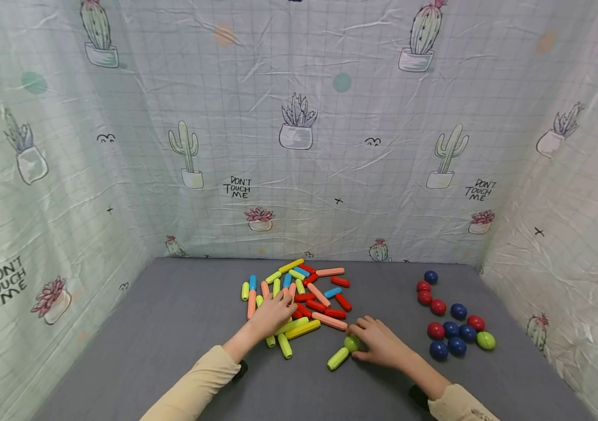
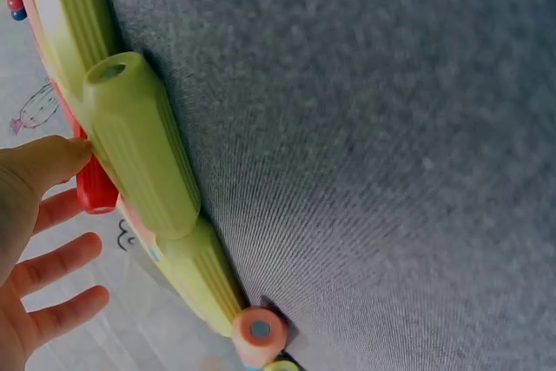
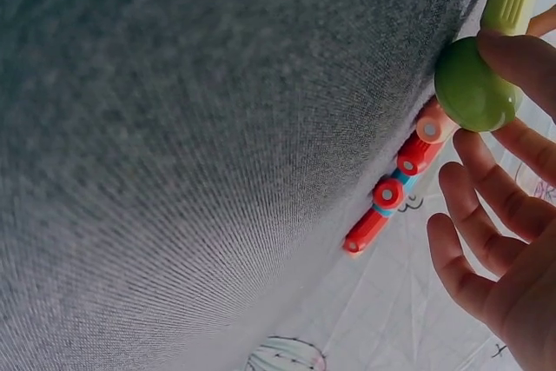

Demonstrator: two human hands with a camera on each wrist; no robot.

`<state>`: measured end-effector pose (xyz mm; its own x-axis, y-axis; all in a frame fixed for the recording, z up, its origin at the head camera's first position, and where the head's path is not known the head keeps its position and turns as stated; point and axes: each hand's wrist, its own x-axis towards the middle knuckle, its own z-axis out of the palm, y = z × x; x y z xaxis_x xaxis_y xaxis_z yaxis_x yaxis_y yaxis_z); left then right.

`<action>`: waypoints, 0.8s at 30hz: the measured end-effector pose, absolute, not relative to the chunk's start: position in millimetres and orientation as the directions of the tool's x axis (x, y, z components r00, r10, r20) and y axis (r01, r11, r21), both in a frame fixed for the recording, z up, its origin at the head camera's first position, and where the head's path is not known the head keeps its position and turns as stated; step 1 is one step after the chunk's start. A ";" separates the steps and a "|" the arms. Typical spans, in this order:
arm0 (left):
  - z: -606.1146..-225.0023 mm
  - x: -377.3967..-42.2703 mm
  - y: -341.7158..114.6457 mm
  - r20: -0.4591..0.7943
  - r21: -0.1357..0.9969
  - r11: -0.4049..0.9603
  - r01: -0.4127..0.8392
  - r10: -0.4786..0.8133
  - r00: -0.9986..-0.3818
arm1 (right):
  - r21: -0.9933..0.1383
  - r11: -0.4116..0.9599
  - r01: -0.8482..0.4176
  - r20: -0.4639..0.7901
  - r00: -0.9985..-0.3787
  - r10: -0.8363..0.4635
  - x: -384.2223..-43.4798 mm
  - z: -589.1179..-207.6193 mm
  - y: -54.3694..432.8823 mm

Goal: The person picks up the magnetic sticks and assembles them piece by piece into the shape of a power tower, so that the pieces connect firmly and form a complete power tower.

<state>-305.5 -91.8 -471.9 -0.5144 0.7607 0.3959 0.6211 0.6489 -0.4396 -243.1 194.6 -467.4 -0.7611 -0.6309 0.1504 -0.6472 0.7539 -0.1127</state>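
In the head view my right hand [image 1: 378, 342] holds a green ball [image 1: 352, 343] close above the grey table. The right wrist view shows the thumb and forefinger pinching that ball [image 3: 473, 84], with the other fingers spread. A short yellow-green rod [image 1: 338, 358] meets the ball on its near left side. My left hand [image 1: 274, 316] is at the near side of a pile of coloured rods. Its thumb lies against a red rod [image 2: 95, 187] in the left wrist view, and the forefinger passes behind that rod. Ribbed yellow-green rods [image 2: 143, 145] lie alongside.
Red, pink and blue rods [image 1: 333, 292] spread behind both hands, several with metal discs in their ends. At the right, red and dark blue balls [image 1: 457, 346] and one green ball [image 1: 485, 341] form a loose group. A cactus-print curtain [image 1: 299, 193] surrounds the table's back and sides.
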 end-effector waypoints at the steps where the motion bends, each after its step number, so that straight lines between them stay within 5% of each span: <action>1: -472.8 -306.1 -91.4 0.395 -0.440 0.649 0.620 0.760 -0.516 | -0.110 0.754 -0.648 0.154 -0.761 -0.631 -243.1 -467.6 194.3; 11: -480.7 -308.8 -86.5 0.336 -0.457 0.660 0.597 0.749 -0.571 | -0.105 0.746 -0.658 0.175 -0.751 -0.637 -244.1 -468.1 193.7; 18: -484.1 -311.1 -87.5 0.427 -0.481 0.654 0.584 0.757 -0.495 | -0.111 0.760 -0.640 0.151 -0.767 -0.624 -245.2 -468.1 193.4; 24: -482.3 -309.1 -87.9 0.384 -0.464 0.669 0.581 0.743 -0.549 | -0.116 0.762 -0.637 0.141 -0.770 -0.623 -245.3 -467.9 192.5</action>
